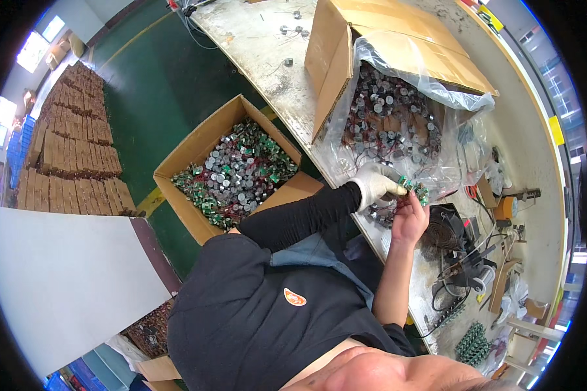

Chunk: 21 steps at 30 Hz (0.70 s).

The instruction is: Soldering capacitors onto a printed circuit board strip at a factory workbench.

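My left hand (376, 185), in a white glove below a black sleeve, is closed on a small bunch of green circuit boards (416, 189). Against the lower side of that bunch, the bare fingers of my right hand (409, 220) are closed on the boards too. Just past my hands, a cardboard box (332, 72) lies on its side with its mouth toward me. A clear plastic liner (460, 104) spills out of it, along with many small round metal motors (388, 107) on thin wires. More motors lie on the bench under my hands, partly hidden by them.
An open carton (182, 153) left of the bench holds motors with green boards. A small black fan (442, 229), cables and a wire spool (484, 277) sit on the bench (267, 39) at right. Green boards (473, 345) are stacked nearer. Brown cartons (78, 156) stand far left.
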Tool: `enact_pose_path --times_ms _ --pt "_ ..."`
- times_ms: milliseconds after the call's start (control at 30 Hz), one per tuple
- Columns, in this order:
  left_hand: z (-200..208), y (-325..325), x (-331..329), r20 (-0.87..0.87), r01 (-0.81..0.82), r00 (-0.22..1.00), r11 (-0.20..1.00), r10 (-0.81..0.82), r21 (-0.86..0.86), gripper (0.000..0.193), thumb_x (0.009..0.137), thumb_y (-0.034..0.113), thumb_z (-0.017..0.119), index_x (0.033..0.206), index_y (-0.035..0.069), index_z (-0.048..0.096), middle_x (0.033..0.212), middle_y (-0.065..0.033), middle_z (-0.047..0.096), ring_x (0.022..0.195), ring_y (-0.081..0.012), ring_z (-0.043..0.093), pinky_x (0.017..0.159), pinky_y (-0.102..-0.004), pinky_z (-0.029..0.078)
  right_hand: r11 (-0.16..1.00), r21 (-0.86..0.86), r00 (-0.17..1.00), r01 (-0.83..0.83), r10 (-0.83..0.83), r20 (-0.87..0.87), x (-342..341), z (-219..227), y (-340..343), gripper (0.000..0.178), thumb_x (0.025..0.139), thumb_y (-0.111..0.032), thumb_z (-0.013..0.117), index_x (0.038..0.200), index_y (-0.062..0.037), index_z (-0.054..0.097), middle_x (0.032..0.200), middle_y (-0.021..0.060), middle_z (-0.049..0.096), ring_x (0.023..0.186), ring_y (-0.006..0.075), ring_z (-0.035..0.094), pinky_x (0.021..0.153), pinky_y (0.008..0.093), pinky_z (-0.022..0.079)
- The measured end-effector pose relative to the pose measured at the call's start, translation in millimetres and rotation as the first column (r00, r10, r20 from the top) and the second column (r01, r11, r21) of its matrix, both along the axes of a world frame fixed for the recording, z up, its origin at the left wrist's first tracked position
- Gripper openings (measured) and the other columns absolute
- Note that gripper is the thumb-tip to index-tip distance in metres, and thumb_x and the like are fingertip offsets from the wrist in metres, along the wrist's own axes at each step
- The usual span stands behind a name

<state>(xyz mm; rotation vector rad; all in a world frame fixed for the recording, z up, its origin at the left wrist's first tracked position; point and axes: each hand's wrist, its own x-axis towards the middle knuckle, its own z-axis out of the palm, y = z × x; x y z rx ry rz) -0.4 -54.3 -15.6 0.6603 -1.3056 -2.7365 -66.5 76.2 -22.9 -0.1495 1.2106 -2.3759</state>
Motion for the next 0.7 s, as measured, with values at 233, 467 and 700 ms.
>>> enact_pose_path --times_ms 233,467,700 --pt "-5 7 -8 -0.086 -0.029 0.996 0.995 0.037 0.092 0.023 0.077 0.012 0.071 0.097 0.002 0.067 0.088 -0.0060 0.067 0.079 -0.0151 0.061 0.070 -0.0298 0.049 0.992 -0.090 0.974 -0.086 0.103 0.203 -23 -17 8 0.025 0.093 -0.005 0.054 0.117 0.0009 0.050 0.105 0.0122 0.063 0.096 0.0234 0.061 0.088 0.0357 0.048" --pt "-92 52 -52 -0.605 -0.556 0.742 0.769 0.288 -0.315 0.032 0.077 0.028 0.061 0.101 0.008 0.062 0.097 -0.0168 0.066 0.090 -0.0362 0.061 0.077 -0.0421 0.048 0.670 0.657 0.446 0.344 0.499 -0.743 40 35 4 0.073 0.088 -0.013 0.065 0.145 0.0033 0.023 0.138 0.0204 0.042 0.127 0.0254 0.041 0.107 0.0344 0.030" --pt "29 14 73 0.007 -0.442 0.893 0.873 0.450 0.209 0.014 0.082 0.006 0.065 0.095 0.003 0.065 0.081 -0.0032 0.064 0.072 -0.0139 0.060 0.066 -0.0284 0.048 0.807 0.515 0.608 0.289 0.260 -0.750 55 37 34 0.052 0.083 -0.001 0.064 0.130 0.0044 0.044 0.125 0.0172 0.054 0.118 0.0250 0.049 0.105 0.0374 0.031"
